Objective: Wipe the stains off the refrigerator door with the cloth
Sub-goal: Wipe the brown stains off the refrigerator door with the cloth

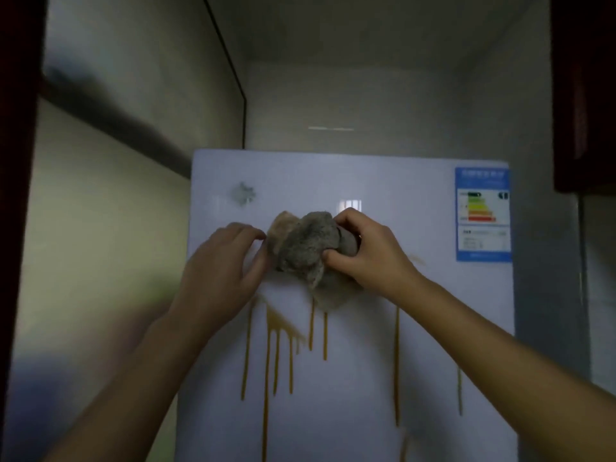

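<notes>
A white refrigerator door fills the middle of the head view. Several yellow-orange drip stains run down it below my hands. My right hand grips a bunched grey-brown cloth against the door above the drips. My left hand is just left of the cloth, fingers curled loosely, fingertips near the cloth's left edge; I cannot tell whether they touch it. A grey smudge marks the door at upper left.
A blue energy label is stuck at the door's upper right. The fridge stands in a recess with a pale wall close on the left and a dark red cabinet at upper right.
</notes>
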Demonstrator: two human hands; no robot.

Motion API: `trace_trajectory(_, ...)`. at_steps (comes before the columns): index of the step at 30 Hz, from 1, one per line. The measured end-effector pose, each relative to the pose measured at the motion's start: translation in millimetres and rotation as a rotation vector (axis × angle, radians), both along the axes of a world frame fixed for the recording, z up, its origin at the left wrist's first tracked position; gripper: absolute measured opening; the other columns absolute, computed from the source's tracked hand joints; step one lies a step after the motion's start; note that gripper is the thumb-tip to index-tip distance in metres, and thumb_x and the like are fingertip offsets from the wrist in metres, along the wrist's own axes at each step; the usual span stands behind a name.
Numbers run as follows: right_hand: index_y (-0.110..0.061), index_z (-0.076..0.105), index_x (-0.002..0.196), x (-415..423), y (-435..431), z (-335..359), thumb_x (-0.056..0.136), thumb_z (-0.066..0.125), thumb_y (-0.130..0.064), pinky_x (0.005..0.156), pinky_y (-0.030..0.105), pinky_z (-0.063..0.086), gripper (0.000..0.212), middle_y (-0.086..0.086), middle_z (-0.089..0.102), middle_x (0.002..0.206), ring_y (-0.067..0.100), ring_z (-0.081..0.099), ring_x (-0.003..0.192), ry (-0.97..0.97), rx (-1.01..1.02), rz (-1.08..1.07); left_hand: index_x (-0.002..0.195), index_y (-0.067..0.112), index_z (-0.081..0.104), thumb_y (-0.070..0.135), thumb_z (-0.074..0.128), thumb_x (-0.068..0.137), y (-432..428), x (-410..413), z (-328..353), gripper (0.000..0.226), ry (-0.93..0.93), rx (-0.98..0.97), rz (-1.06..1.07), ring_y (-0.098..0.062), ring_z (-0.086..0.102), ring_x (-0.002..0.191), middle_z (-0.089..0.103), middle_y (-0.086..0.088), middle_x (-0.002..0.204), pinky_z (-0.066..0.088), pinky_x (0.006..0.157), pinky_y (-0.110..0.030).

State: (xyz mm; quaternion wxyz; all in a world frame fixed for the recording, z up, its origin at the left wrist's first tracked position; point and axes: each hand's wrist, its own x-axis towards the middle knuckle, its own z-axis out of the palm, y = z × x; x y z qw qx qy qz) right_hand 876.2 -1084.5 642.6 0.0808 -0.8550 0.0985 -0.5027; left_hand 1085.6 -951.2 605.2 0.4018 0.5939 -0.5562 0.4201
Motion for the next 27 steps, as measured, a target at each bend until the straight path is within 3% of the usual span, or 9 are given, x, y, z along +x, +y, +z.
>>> trace_trajectory(3, -0.029, 0.058, 0.104, 20, -12, 21, 0.088, 0.072, -0.032, 0.076, 0.033, 0.050, 0.021, -0.009, 0.064, 0.097, 0.011, 0.058, 0.090, 0.020, -0.190, -0.084, 0.120, 0.014, 0.064, 0.036, 0.047, 0.093, -12, 23, 4, 0.039, -0.067, -0.080, 0.126, -0.024, 0.061, 0.112, 0.065, -0.005, 0.125, 0.051, 0.089, -0.038)
trace_trajectory(7, -0.024, 0.065, 0.108, 42, -26, 16, 0.087, 0.071, -0.038, 0.083, 0.029, 0.045, 0.026, -0.006, 0.054, 0.107, 0.010, 0.045, 0.101, -0.055, -0.345, -0.198, 0.128, 0.014, 0.060, 0.041, 0.047, 0.091, -22, 46, -21, 0.048, -0.125, 0.013, 0.215, -0.028, 0.055, 0.126, 0.056, -0.010, 0.140, 0.048, 0.097, -0.040)
trace_trajectory(10, -0.018, 0.062, 0.113, 52, -25, 7, 0.084, 0.073, -0.029, 0.085, 0.027, 0.042, 0.033, 0.000, 0.054, 0.112, 0.015, 0.046, 0.103, -0.180, -0.457, -0.208, 0.134, 0.016, 0.055, 0.043, 0.048, 0.089, -24, 49, -27, 0.053, -0.135, 0.033, 0.207, -0.026, 0.049, 0.132, 0.051, -0.009, 0.146, 0.047, 0.099, -0.041)
trace_trajectory(15, -0.010, 0.067, 0.100, 60, -35, 1, 0.090, 0.069, -0.012, 0.076, 0.036, 0.048, 0.010, 0.005, 0.060, 0.101, 0.023, 0.053, 0.090, -0.197, -0.646, -0.107, 0.132, 0.013, 0.060, 0.034, 0.043, 0.094, -22, 48, -22, 0.047, -0.100, -0.042, 0.118, -0.021, 0.054, 0.128, 0.058, -0.006, 0.140, 0.044, 0.099, -0.035)
trace_trajectory(22, -0.012, 0.078, 0.108, 61, -49, -11, 0.098, 0.063, -0.013, 0.083, 0.033, 0.049, 0.018, 0.006, 0.071, 0.109, 0.026, 0.061, 0.098, -0.286, -0.775, -0.162, 0.136, 0.014, 0.055, 0.037, 0.040, 0.094, -17, 50, -22, 0.051, -0.119, 0.049, 0.133, -0.022, 0.050, 0.133, 0.053, -0.006, 0.146, 0.046, 0.102, -0.038)
trace_trajectory(27, -0.013, 0.078, 0.102, 63, -48, -14, 0.094, 0.060, -0.010, 0.084, 0.038, 0.049, 0.020, 0.003, 0.072, 0.108, 0.024, 0.062, 0.099, -0.327, -0.665, -0.125, 0.136, 0.016, 0.056, 0.039, 0.038, 0.095, -14, 49, -20, 0.050, -0.118, 0.065, 0.134, -0.020, 0.050, 0.134, 0.052, -0.004, 0.148, 0.045, 0.103, -0.036)
